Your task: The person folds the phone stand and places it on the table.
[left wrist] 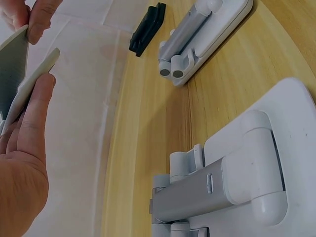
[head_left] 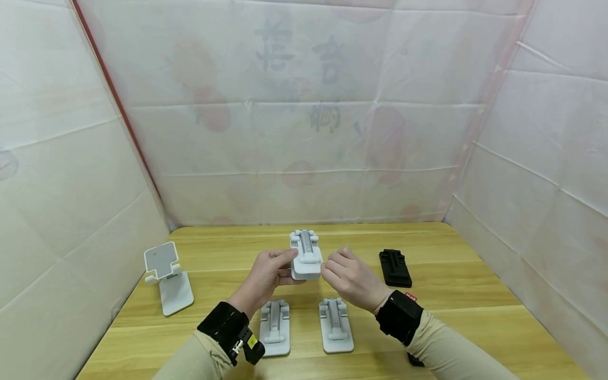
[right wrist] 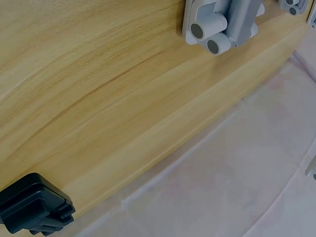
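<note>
A white folding phone stand is held up above the table in my left hand, the thumb on its face and the fingers beneath it. My right hand has curled fingers at the stand's lower right corner. In the left wrist view, the right fingertips pinch the edge of one plate of the stand. Its other plate lies against the left fingers, and a gap shows between the two plates. The right wrist view does not show the right hand.
Two folded white phone stands lie near the front of the wooden table. An unfolded white stand stands at the left. A folded black stand lies at the right. White cloth walls surround the table's back and sides.
</note>
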Action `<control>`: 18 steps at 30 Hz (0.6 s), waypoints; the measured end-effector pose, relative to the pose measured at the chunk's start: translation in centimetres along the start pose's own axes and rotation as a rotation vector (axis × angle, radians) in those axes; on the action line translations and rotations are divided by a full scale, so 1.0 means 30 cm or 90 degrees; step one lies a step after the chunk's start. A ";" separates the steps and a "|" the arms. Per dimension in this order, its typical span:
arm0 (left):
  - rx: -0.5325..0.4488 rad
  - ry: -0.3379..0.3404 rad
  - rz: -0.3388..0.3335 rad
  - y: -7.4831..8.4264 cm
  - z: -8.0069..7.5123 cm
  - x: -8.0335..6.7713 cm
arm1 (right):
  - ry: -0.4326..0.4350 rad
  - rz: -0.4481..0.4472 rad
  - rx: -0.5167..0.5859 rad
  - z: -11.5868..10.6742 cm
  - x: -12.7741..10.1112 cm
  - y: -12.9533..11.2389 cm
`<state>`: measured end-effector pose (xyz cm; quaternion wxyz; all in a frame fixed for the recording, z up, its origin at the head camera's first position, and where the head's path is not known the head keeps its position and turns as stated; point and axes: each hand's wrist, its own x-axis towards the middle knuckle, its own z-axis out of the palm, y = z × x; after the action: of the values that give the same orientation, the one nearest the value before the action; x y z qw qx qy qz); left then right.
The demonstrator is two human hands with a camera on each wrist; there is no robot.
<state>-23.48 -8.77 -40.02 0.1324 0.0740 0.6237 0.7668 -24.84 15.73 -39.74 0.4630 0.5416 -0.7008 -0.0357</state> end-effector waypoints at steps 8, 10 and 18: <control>0.007 0.010 -0.003 -0.002 -0.004 0.002 | 0.008 0.075 0.123 0.005 -0.006 0.004; 0.016 0.007 -0.002 0.001 -0.003 0.001 | 0.005 0.135 0.178 0.005 -0.005 0.005; 0.039 -0.012 -0.004 -0.003 0.003 0.004 | -0.044 0.397 0.371 0.008 0.006 0.010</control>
<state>-23.55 -8.63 -40.08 0.1383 0.0832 0.6457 0.7464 -25.23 15.61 -39.60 0.2555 0.4104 -0.8268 0.2876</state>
